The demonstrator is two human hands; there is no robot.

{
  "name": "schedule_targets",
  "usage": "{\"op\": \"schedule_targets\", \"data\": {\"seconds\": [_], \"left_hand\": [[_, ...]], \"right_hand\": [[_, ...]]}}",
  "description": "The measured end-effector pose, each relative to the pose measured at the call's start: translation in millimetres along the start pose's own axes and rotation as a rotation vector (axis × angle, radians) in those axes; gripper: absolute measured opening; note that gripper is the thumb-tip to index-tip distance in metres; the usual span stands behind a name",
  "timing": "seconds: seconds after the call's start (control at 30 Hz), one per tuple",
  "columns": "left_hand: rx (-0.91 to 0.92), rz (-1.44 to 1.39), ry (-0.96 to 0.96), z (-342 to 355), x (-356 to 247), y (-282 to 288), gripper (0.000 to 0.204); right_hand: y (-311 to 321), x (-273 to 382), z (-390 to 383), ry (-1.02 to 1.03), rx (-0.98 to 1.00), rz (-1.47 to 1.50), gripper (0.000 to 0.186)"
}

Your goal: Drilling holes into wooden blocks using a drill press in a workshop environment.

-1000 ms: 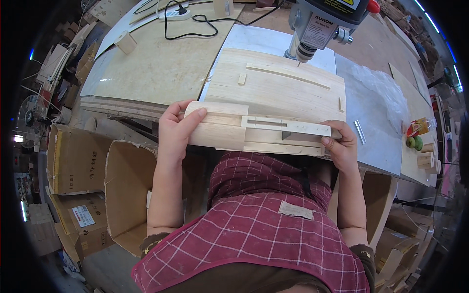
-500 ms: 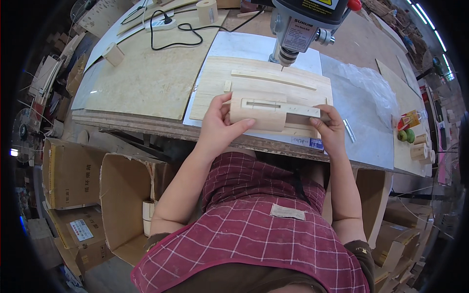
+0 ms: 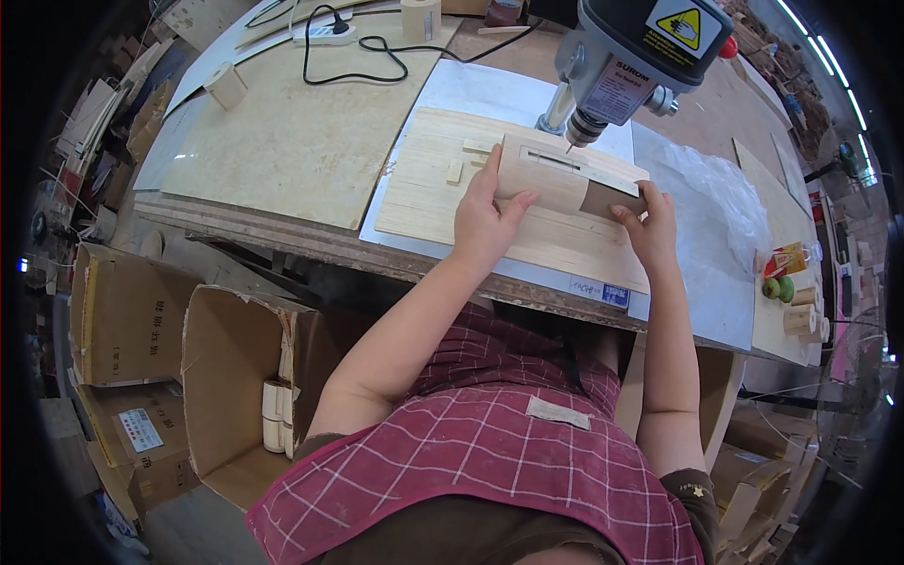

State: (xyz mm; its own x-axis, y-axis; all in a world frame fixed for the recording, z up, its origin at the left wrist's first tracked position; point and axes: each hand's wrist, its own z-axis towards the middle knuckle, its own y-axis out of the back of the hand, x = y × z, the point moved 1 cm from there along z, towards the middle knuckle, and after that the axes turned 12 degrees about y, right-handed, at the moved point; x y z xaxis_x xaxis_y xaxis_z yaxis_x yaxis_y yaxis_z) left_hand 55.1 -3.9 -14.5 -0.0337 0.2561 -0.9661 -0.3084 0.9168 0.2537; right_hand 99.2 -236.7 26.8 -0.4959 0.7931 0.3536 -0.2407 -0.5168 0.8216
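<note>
The left hand (image 3: 487, 209) wraps 1 end of the wooden piece (image 3: 539, 186), the right hand (image 3: 650, 224) grips the other; contact with the board (image 3: 424, 193) beneath is unclear. It is just before the drill press (image 3: 617, 85): best kept firm, fingertips (image 3: 526, 198) clear of the bit (image 3: 569, 149).

Fisheye view from head, down onto nearby workbench (image 3: 282, 141)

Yellow warning triangle (image 3: 680, 30) (hand symbol) on drill press (image 3: 603, 61); white label (image 3: 141, 429) on carton (image 3: 177, 461).
</note>
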Motion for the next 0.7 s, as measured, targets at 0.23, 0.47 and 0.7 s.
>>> {"op": "schedule_targets", "data": {"seconds": [0.23,0.47,0.7], "left_hand": [[0.049,0.031,-0.004,12,3,8,0.085],[-0.004,-0.046,-0.041,12,5,-6,0.093],[-0.021,-0.057,-0.027,13,14,-5,0.093]], "right_hand": [[-20,-9,7,-0.126,0.013,0.295,0.037],[-17,-12,7,-0.059,0.033,0.256,0.042],[50,5,45,0.02,0.098,0.1,0.053]]}}
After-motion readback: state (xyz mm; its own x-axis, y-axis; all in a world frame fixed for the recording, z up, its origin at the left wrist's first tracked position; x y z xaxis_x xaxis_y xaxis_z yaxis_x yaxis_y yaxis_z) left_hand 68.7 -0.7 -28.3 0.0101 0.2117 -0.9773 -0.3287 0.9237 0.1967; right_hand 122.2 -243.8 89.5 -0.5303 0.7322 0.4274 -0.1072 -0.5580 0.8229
